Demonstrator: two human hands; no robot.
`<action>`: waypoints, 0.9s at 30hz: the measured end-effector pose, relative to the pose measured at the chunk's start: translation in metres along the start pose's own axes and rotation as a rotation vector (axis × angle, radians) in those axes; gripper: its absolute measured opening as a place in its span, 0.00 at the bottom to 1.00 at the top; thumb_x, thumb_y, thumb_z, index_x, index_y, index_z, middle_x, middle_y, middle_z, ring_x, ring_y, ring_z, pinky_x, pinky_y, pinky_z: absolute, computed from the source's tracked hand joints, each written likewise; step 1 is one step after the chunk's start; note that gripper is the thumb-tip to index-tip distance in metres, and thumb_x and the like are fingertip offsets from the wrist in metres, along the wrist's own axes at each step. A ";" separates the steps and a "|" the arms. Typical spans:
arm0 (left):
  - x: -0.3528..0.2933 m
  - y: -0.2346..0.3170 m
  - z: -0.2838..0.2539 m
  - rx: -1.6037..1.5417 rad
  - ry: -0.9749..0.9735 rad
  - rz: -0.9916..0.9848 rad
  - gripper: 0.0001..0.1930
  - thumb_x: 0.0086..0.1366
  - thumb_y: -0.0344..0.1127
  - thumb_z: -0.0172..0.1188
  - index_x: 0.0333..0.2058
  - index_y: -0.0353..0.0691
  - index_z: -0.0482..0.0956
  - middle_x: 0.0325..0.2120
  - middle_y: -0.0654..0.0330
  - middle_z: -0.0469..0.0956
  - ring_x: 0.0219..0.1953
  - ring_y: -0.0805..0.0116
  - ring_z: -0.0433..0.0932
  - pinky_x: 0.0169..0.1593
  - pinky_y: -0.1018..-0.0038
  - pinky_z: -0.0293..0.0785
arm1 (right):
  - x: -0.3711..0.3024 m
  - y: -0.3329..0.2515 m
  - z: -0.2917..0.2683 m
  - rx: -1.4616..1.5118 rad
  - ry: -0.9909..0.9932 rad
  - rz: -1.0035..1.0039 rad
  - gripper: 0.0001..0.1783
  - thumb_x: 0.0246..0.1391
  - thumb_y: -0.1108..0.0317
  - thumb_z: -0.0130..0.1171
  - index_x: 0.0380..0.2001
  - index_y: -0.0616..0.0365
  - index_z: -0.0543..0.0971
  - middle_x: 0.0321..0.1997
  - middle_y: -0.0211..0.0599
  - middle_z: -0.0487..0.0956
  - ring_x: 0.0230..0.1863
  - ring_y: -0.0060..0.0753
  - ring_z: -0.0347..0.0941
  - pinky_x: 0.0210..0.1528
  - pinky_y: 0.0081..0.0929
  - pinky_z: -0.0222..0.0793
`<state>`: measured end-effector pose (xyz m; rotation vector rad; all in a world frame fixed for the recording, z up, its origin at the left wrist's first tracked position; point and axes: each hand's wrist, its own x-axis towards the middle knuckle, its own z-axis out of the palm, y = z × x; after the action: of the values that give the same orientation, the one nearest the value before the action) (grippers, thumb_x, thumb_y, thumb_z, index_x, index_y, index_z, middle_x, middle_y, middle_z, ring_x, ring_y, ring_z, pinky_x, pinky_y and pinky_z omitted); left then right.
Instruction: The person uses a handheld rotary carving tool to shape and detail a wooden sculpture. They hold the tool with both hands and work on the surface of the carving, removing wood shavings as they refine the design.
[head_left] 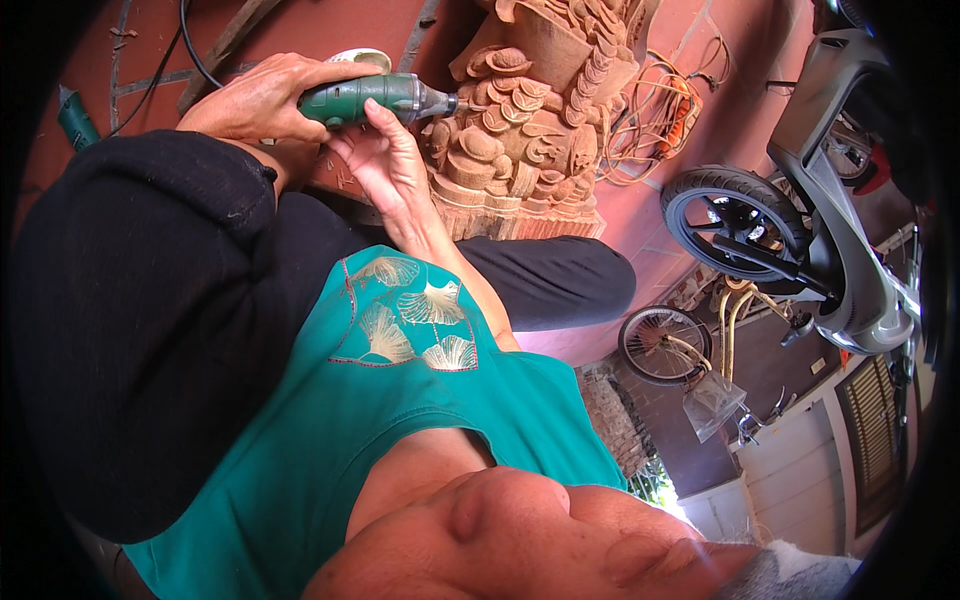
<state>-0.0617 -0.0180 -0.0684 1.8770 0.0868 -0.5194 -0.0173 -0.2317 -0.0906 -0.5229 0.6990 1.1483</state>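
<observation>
My left hand [265,95] is wrapped round the rear of a green die grinder [340,98] with a silver nose. My right hand [385,165], palm up, steadies the same tool near its front, thumb against the body and fingers partly hidden. The grinder's thin bit reaches the left side of a reddish-brown wood carving [520,110]. Deep relief covers this carving: rounded lumps, scrolls and a braided band. It stands on a pale, rough wooden base [520,221] between my legs.
A pale round dish-like thing [362,58] lies behind my left hand. Another green tool [75,118] rests on the red tiles at left. A tangled orange cable [630,130] lies right of the carving. Beyond stand a motorbike [735,222] and a bicycle [665,345].
</observation>
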 end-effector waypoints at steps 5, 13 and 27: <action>-0.009 0.003 0.000 -0.022 0.048 0.014 0.45 0.39 0.33 0.71 0.64 0.41 0.74 0.50 0.41 0.82 0.53 0.40 0.81 0.57 0.55 0.76 | 0.003 0.002 -0.001 -0.023 -0.035 0.030 0.25 0.60 0.71 0.69 0.59 0.56 0.74 0.56 0.40 0.79 0.60 0.41 0.76 0.67 0.52 0.71; -0.005 0.005 0.001 -0.027 0.045 0.032 0.44 0.40 0.33 0.70 0.63 0.41 0.74 0.51 0.41 0.82 0.54 0.40 0.80 0.58 0.55 0.76 | 0.000 0.001 0.001 -0.015 -0.014 0.015 0.25 0.60 0.71 0.69 0.59 0.56 0.74 0.55 0.40 0.80 0.59 0.41 0.76 0.67 0.51 0.71; 0.000 -0.008 0.006 -0.004 0.072 0.068 0.44 0.41 0.30 0.69 0.64 0.43 0.74 0.48 0.41 0.83 0.50 0.39 0.82 0.56 0.54 0.76 | 0.003 -0.003 0.000 -0.026 -0.006 0.002 0.24 0.59 0.71 0.69 0.58 0.54 0.75 0.55 0.38 0.80 0.59 0.39 0.77 0.65 0.52 0.73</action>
<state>-0.0661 -0.0202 -0.0764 1.8879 0.0708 -0.4046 -0.0134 -0.2313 -0.0929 -0.5405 0.6808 1.1619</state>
